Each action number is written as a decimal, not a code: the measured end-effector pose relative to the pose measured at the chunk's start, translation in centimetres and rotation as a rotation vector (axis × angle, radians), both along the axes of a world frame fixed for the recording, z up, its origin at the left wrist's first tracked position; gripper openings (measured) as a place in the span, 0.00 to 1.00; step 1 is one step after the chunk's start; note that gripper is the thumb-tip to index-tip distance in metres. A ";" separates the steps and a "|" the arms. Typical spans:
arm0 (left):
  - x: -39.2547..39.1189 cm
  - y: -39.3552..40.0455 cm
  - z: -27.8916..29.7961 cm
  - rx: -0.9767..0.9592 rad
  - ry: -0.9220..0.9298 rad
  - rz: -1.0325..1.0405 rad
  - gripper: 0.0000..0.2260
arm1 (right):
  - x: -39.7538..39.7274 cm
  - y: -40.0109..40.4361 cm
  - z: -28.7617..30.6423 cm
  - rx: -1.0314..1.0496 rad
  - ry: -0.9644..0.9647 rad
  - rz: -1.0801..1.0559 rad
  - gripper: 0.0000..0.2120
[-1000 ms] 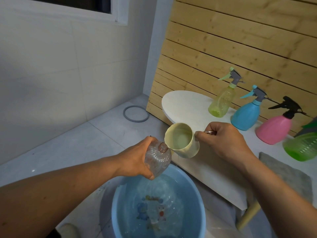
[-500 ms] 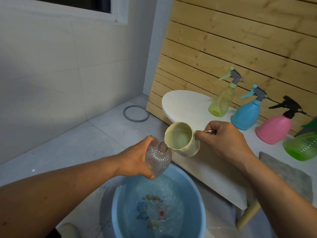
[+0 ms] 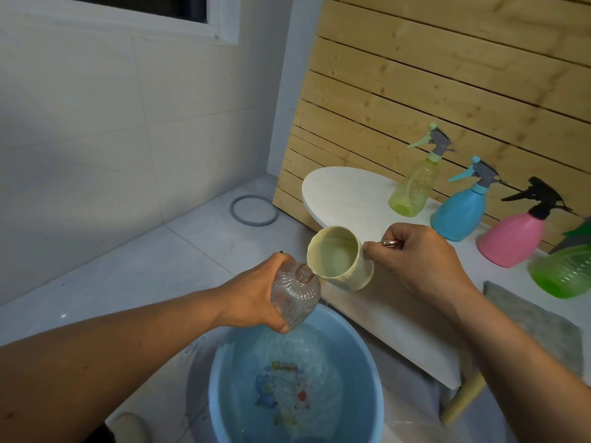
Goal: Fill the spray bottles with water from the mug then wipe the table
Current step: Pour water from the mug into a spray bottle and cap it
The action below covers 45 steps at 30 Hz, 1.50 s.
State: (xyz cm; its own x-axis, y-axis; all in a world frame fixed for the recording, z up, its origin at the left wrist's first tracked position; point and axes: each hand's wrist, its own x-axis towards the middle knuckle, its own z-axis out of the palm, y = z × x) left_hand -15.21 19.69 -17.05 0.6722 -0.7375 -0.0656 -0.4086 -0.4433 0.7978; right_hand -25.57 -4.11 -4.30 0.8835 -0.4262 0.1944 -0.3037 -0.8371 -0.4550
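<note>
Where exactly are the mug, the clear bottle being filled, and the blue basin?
cream mug (image 3: 351,276), head view, on its outer side wall.
clear bottle (image 3: 295,294), head view, on its ribbed body.
blue basin (image 3: 371,356), head view, on its right rim.

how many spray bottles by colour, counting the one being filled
clear, held in left hand, no spray head: 1
yellow-green: 1
blue: 1
pink: 1
green, partly cut off at the frame edge: 1
total: 5

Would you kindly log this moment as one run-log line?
step: filling | left hand: holds clear bottle, uncapped, over basin | right hand: tips mug at bottle mouth | cloth: on table
</note>
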 end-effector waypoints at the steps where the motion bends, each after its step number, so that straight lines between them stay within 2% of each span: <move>1: 0.0 0.0 0.0 -0.002 0.000 0.000 0.49 | 0.0 0.0 0.0 -0.004 -0.003 0.004 0.16; 45: -0.2 0.1 0.0 -0.004 0.012 -0.006 0.47 | -0.6 1.0 0.6 -0.066 -0.001 0.003 0.15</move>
